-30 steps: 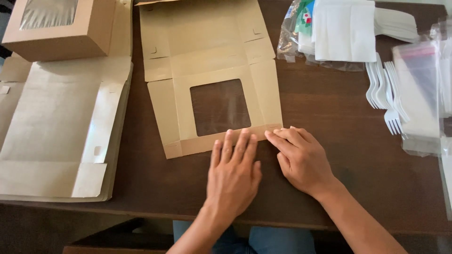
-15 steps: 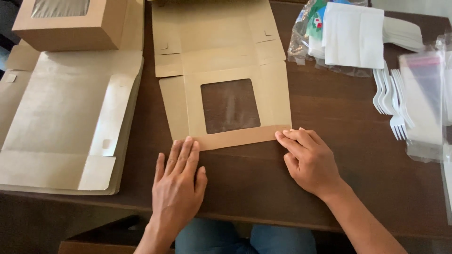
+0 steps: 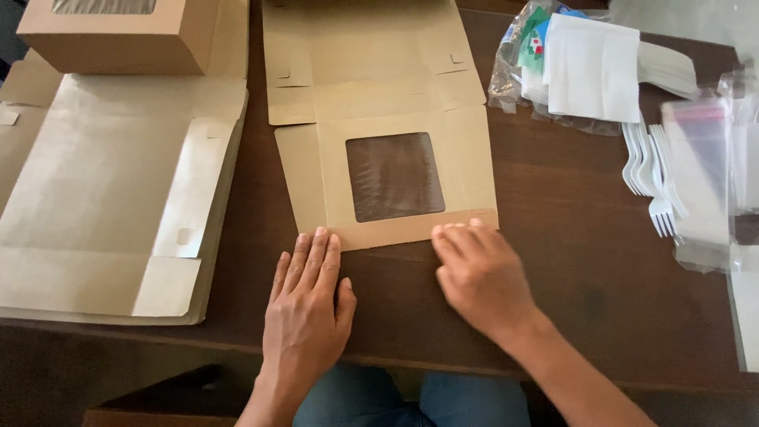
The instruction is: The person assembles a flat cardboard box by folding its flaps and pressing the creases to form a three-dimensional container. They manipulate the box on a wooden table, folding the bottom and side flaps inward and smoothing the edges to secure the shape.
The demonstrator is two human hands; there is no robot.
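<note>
On the dark brown tabletop (image 3: 569, 261), a flat, unfolded brown cardboard box blank (image 3: 379, 119) with a square clear window (image 3: 394, 175) is laid out straight ahead of the person. Its near edge, a narrow folded strip, is met by both hands. The left hand (image 3: 308, 308) is laid flat on the wood, palm down, fingers held together and stretched forward, with the fingertips (image 3: 316, 237) touching the blank's near left corner; its grip is released and nothing is held. The right hand (image 3: 478, 277) is seen slightly blurred, with its fingers curled loosely downward onto the near right part of the strip; nothing is enclosed by it, so its grip is also counted as released, pressing rather than grasping.

To the left of the blank, a stack of further flat box blanks (image 3: 111, 198) is spread across the tabletop, and an assembled brown box (image 3: 118, 35) with a window in its lid is placed behind that stack at the upper left corner. To the right, well apart from the hands, a clear plastic bag (image 3: 514, 67) holding white folded napkins (image 3: 593, 67) is seen, with white plastic forks (image 3: 652, 174) beside it and clear sleeves (image 3: 700, 174) at the right edge. Blue trouser fabric (image 3: 411, 399) is visible below the near rim.
</note>
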